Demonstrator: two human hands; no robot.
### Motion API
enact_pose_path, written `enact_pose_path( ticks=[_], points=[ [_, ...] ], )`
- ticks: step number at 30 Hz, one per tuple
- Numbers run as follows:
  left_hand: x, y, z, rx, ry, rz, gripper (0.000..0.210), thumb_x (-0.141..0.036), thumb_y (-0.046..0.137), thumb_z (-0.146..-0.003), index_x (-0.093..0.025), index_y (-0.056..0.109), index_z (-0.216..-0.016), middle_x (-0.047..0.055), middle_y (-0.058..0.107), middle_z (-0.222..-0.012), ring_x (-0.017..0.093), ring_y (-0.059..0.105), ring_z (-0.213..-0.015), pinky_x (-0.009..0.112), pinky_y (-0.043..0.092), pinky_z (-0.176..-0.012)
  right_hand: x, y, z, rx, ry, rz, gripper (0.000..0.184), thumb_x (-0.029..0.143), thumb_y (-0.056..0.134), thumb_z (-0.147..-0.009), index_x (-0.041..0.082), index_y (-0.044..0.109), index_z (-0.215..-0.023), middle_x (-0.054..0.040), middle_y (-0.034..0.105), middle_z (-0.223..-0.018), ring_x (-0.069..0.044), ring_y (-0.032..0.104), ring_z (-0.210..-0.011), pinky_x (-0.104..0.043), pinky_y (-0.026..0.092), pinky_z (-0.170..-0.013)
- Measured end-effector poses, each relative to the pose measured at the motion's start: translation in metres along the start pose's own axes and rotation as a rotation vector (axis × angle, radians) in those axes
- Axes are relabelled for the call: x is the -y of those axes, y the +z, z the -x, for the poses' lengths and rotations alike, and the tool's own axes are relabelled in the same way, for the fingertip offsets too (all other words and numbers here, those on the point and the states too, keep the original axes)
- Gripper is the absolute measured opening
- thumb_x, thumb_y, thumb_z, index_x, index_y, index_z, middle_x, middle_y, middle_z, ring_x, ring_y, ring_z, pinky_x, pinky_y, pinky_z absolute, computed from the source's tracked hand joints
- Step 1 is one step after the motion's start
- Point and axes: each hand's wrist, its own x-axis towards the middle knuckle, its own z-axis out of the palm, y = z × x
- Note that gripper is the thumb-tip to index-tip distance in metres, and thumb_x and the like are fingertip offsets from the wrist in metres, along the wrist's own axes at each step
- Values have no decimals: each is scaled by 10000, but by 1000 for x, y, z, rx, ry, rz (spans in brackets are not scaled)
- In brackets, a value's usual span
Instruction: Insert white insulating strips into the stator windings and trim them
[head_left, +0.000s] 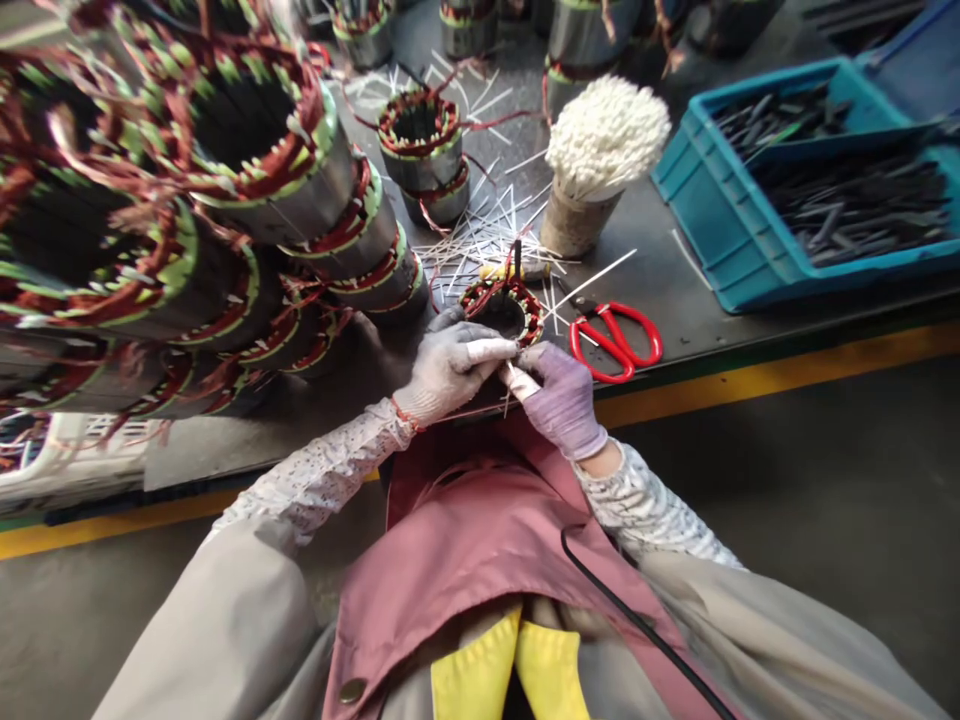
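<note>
A small motor stator with red windings and yellow-green insulation lies at the bench's front edge. Against its near rim my two gloved hands meet, fingertips almost touching. My left hand, in a whitish glove, has thumb and forefinger pinched together. In a purple glove, my right hand is pinched too, with white wrapping on a finger. What lies between the fingertips is too small and covered to make out. Red-handled scissors rest just right of my right hand. Loose white ties are scattered behind the stator.
Stacked stators crowd the left side. Another small stator pair stands farther back. A holder packed with white ties stands behind the scissors. To the right is a blue bin of black strips.
</note>
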Motion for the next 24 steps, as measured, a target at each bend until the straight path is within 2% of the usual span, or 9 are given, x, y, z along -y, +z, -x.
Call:
enact_pose_path(
  ticks=[5, 10, 13, 16, 18, 20, 21, 22, 24],
  points=[
    [3, 2, 0, -60, 44, 42, 170, -327, 598, -946, -274, 759, -937, 3, 769, -900, 125, 713, -866, 360, 417, -981, 10, -6, 5, -22, -4, -69, 92, 211, 631, -867, 199, 642, -777, -28, 677, -779, -147, 640, -722, -273, 508, -665],
    [6, 3, 0, -60, 58, 36, 184, -278, 580, -941, -277, 764, -943, 0, 771, -896, 123, 711, -854, 351, 424, -969, -1, 4, 0, 28, 17, 73, 205, 277, 607, -893, 179, 621, -714, -33, 636, -666, -151, 587, -630, -268, 441, -590],
    [7, 1, -1, -42, 68, 48, 170, -267, 597, -927, -279, 766, -939, -2, 772, -877, 129, 711, -836, 358, 425, -969, -5, 4, -6, 31, -142, 353, 220, 320, 564, -930, 148, 668, -840, -90, 684, -775, -173, 605, -692, -284, 407, -600],
    [6, -4, -4, 23, 36, 55, 152, -269, 627, -906, -278, 769, -958, 13, 775, -898, 143, 712, -839, 357, 434, -960, 3, -8, -16, 45, -374, 638, 256, 312, 550, -926, 148, 660, -762, -84, 659, -695, -154, 546, -582, -301, 290, -519],
    [4, -8, -7, 71, 11, 57, 143, -279, 635, -905, -282, 768, -959, 8, 776, -912, 147, 714, -847, 365, 424, -971, 12, -24, -20, 93, -560, 641, 277, 279, 548, -908, 161, 628, -671, -59, 616, -598, -140, 500, -514, -308, 234, -485],
    [3, -12, -10, 104, 4, 52, 154, -296, 628, -916, -290, 754, -1006, -4, 776, -941, 150, 715, -870, 376, 410, -982, 23, -41, -18, 152, -685, 524, 243, 240, 572, -877, 170, 632, -652, -37, 618, -571, -128, 501, -490, -291, 255, -460],
    [3, -14, -11, 109, 12, 41, 178, -304, 621, -922, -293, 739, -1055, -2, 773, -980, 155, 713, -896, 377, 410, -978, 28, -48, -17, 164, -672, 437, 212, 228, 590, -859, 173, 650, -663, -31, 642, -589, -121, 523, -495, -273, 291, -450],
    [3, -15, -12, 108, 30, 24, 204, -306, 611, -928, -295, 723, -1098, 6, 765, -1038, 161, 707, -931, 375, 415, -965, 32, -52, -15, 152, -574, 314, 179, 223, 609, -839, 172, 671, -679, -28, 673, -624, -114, 551, -508, -251, 337, -444],
    [4, -16, -12, 93, 105, -31, 225, -297, 572, -943, -299, 717, -1115, 21, 736, -1144, 174, 693, -974, 370, 432, -920, 38, -48, -18, 79, -239, 33, 197, 251, 599, -836, 158, 691, -689, -22, 701, -661, -95, 575, -499, -208, 417, -419]
  ],
)
